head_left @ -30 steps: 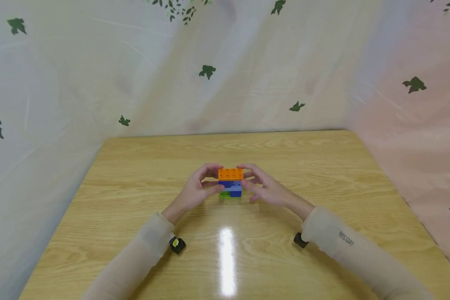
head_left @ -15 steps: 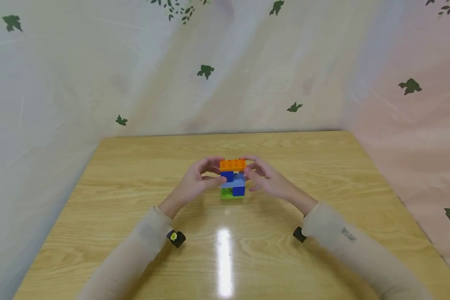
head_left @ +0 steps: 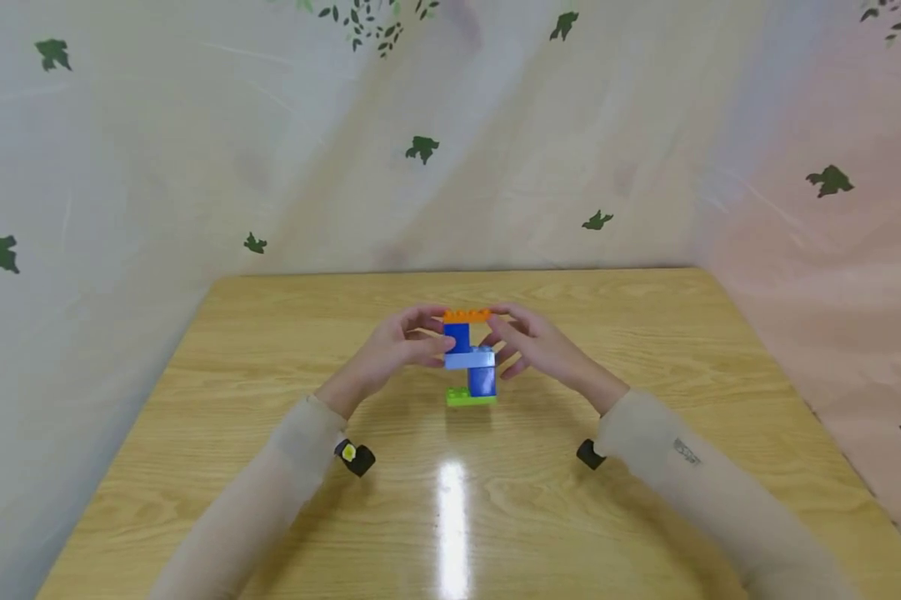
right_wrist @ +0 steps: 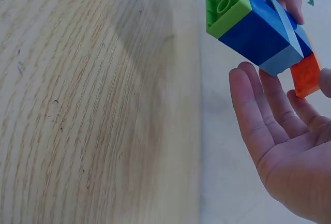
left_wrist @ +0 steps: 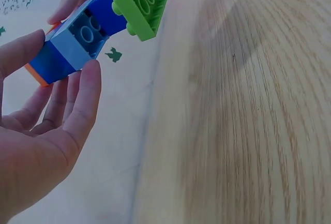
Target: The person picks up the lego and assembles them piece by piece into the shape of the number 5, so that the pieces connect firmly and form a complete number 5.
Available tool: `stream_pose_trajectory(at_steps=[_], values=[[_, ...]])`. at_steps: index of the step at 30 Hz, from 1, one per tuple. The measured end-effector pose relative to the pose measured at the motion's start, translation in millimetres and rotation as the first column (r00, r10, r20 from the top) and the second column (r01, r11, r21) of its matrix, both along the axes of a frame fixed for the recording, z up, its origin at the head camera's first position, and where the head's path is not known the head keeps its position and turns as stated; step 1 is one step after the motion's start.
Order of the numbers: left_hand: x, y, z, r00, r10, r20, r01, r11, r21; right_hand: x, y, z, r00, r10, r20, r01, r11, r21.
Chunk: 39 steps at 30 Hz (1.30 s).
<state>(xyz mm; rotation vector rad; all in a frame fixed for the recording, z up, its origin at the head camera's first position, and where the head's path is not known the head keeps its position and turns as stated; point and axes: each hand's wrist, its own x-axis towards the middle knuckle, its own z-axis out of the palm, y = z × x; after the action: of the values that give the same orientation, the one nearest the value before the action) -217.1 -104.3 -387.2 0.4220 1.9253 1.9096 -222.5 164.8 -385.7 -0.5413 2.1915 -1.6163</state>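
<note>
A stack of toy building bricks [head_left: 482, 382] hangs above the table between both hands. Its orange brick [head_left: 467, 317] is on top, over an upper dark blue brick [head_left: 458, 337] at the left. Below come a light blue brick [head_left: 468, 359], a lower dark blue brick at the right and a green brick [left_wrist: 138, 8] whose hollow underside shows. My left hand [head_left: 381, 352] pinches the upper dark blue brick with the thumb in front and fingers behind. With thumb and fingertips, my right hand [head_left: 543, 350] holds the orange brick's right end; its other fingers are spread near the light blue brick.
The wooden table [head_left: 270, 333] meets a pale leaf-print cloth [head_left: 330, 192] at its back and sides. A small black device [head_left: 356, 457] sits under the left sleeve, and another black device [head_left: 590, 454] under the right. A light reflection streaks the table's front.
The stack has risen and tipped, so its front shows more and the orange brick's top less. Both hands have moved up with it, keeping their hold.
</note>
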Motion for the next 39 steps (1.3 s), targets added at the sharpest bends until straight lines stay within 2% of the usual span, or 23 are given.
stream_pose_trajectory(at_steps=[6, 14, 19, 32, 39], values=[[-11.3, -0.7, -9.5, 0.993, 0.003, 0.12, -0.008, 0.999, 0.042, -10.2, -2.6, -11.4, 0.998, -0.018, 0.052, 0.019, 1.0, -0.009], [-25.2, 0.2, -27.9, 0.976, 0.017, 0.218, -0.035, 0.996, 0.081, -23.2, -4.3, -25.7, 0.993, -0.036, 0.11, 0.034, 0.999, 0.027], [-30.2, 1.8, -36.1, 0.962, 0.036, 0.272, -0.056, 0.996, 0.067, -29.0, -4.8, -35.0, 0.988, -0.037, 0.152, 0.033, 0.999, 0.032], [-35.7, 3.1, -51.6, 0.951, 0.034, 0.306, -0.04, 0.999, 0.012, -40.7, -4.5, -59.7, 0.977, -0.029, 0.213, 0.027, 1.0, 0.012], [-37.3, 6.1, -59.5, 0.945, 0.074, 0.318, -0.065, 0.997, -0.038, -44.1, -5.0, -65.4, 0.964, -0.053, 0.262, 0.039, 0.998, 0.059]])
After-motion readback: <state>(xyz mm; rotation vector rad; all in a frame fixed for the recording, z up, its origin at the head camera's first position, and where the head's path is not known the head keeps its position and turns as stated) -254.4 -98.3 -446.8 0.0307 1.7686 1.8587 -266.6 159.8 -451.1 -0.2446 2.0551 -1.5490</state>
